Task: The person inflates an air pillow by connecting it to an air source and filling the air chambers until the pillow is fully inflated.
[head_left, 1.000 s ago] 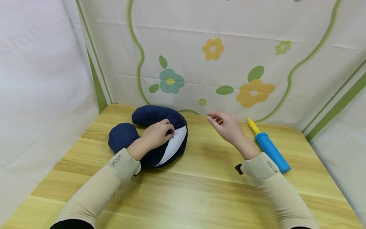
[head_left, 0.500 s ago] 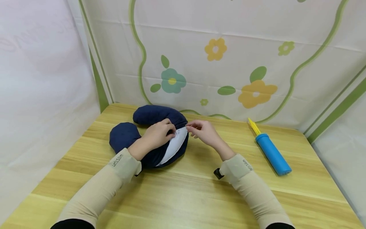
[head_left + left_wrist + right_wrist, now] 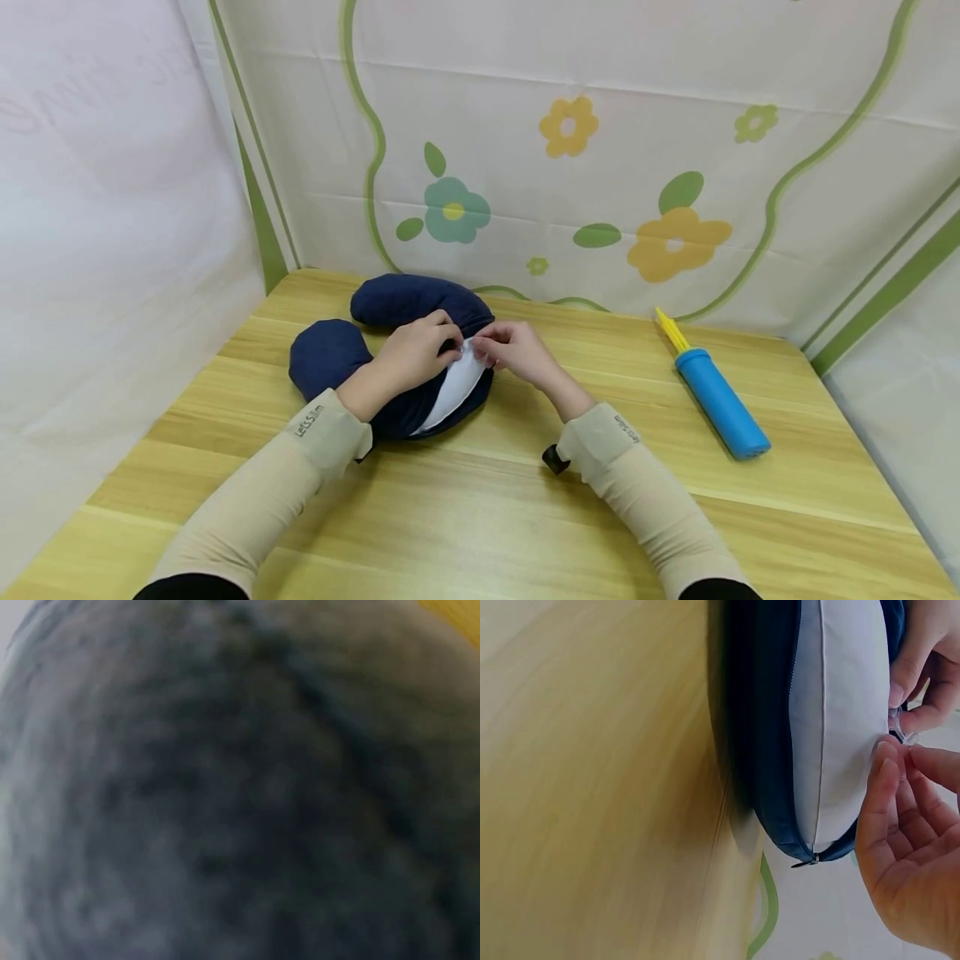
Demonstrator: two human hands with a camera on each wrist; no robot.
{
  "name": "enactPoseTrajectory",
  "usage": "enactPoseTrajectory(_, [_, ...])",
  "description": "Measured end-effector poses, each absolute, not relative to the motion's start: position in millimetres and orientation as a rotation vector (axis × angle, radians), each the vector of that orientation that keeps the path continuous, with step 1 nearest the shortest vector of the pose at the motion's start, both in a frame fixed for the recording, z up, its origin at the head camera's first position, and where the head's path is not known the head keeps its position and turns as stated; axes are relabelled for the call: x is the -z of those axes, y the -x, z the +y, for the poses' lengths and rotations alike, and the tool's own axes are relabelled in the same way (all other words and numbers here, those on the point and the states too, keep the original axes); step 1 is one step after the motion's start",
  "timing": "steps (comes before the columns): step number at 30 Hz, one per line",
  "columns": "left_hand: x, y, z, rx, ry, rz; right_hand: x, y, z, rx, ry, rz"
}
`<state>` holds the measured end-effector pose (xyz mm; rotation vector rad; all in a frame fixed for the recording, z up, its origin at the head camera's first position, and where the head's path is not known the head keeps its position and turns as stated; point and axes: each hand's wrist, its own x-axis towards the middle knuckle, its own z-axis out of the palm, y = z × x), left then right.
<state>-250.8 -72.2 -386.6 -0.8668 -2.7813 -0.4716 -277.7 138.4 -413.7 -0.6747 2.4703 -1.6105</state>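
A navy neck pillow lies on the table with its cover unzipped, and a white inner lining shows through the gap. My left hand rests over the pillow; in the right wrist view its thumb and finger pinch a small clear plastic valve on the lining. Right beside it my right hand brings thumb and fingertips together at the valve's edge, pinching it. A zipper pull hangs at the end of the opening. Blurred dark pillow fabric fills the left wrist view.
A blue hand pump with a yellow nozzle lies at the right of the wooden table. Behind the table hangs a white curtain printed with flowers, close to the back edge.
My right hand has moved left, from above the table near the pump to the valve, where it now pinches. My left hand has stayed on the pillow.
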Motion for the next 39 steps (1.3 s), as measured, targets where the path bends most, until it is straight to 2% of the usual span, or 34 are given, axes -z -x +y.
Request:
enactPoseTrajectory(28, [386.5,252.2,-73.9,0.586,0.784,-2.748,402.6,265.8,139.9,1.686,0.698,2.510])
enactPoseTrajectory(32, [388.1,252.3,-72.5,0.558,0.799,-2.731,405.4,264.1,139.0,1.601,0.813,2.701])
enactPoseTrajectory(39, [390.4,252.4,-73.5,0.544,0.815,-2.732,410.9,262.1,135.6,1.272,1.223,3.151])
